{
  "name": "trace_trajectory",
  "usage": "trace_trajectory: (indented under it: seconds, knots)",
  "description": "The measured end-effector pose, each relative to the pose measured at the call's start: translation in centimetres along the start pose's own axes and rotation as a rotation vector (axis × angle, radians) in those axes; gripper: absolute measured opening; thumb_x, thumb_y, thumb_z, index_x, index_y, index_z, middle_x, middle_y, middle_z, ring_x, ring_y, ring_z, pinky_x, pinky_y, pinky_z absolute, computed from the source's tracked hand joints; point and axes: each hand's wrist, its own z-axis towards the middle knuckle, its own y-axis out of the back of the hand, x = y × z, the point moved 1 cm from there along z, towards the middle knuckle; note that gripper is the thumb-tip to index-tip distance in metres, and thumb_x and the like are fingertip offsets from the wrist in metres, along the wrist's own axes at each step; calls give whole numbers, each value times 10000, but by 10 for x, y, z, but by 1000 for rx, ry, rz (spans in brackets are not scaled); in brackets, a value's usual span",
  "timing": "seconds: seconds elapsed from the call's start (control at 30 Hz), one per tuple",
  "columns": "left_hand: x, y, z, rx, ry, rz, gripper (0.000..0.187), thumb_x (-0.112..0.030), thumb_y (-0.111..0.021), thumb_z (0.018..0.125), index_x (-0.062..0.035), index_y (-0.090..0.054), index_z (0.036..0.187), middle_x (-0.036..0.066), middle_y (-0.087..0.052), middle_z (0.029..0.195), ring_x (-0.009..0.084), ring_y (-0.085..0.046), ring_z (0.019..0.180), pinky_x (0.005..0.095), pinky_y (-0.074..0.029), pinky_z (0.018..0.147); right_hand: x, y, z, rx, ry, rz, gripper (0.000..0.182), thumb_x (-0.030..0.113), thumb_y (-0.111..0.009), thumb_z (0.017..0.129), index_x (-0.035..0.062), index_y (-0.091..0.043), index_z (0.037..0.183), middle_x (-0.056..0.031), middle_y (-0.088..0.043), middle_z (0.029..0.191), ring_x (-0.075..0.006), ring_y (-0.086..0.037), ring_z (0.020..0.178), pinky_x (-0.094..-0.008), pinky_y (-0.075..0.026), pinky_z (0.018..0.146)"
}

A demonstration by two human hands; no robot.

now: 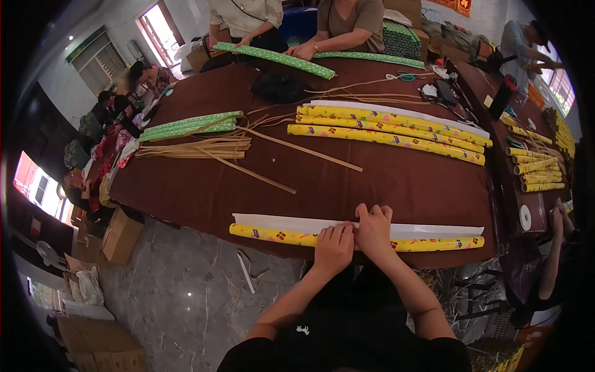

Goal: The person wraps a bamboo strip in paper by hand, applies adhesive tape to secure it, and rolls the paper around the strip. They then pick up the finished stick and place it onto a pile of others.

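In the head view, a long roll of yellow patterned wrapping paper [279,236] lies along the table's near edge. Its loose white underside stands up as a strip behind it. My left hand [334,249] is closed over the middle of the roll, knuckles up. Right beside it, my right hand [375,234] grips the roll and the white strip with bent fingers. What lies between the two sets of fingertips is partly hidden.
Several yellow rolls [384,140] lie farther back on the brown-covered table [204,180]. Green rolls [192,126] and tan strips [198,149] lie to the left. Opposite, two people handle green rolls [279,61]. Scissors [404,75] rest near the back; a white tape roll [525,217] stands right.
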Motion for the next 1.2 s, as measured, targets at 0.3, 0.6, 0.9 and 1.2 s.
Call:
trace_trajectory:
  seconds: [0.3,0.6,0.9,1.2]
  knots:
    - [9,-10,-1,24,-1,43,248,-87,-592,817,32,-603,1034,186,-622,1047,338,-596,846,416,-478,757,-12,12,1,110,-4,206,280,300,-727,823,98,-556,916,-42,-568,641,-240,-589,771,-445,-365,922]
    - [9,-11,0,66,-75,119,295,-169,-611,811,48,-655,1006,163,-649,1042,283,-568,807,400,-469,735,-16,28,-6,78,26,243,286,307,-753,813,105,-594,941,-13,-580,721,-209,-558,821,-458,-326,995]
    - [5,-5,3,84,-94,191,305,-172,-629,782,45,-671,993,128,-642,1040,270,-549,785,391,-458,721,-53,87,-6,130,0,153,297,273,-776,784,116,-587,951,19,-560,666,-190,-551,770,-393,-339,883]
    - [6,-7,1,107,-96,225,316,-161,-607,785,58,-682,1000,133,-654,1064,270,-550,798,397,-453,728,-105,122,-47,108,-239,49,344,283,-811,743,125,-585,948,19,-561,700,-187,-558,760,-389,-335,887]
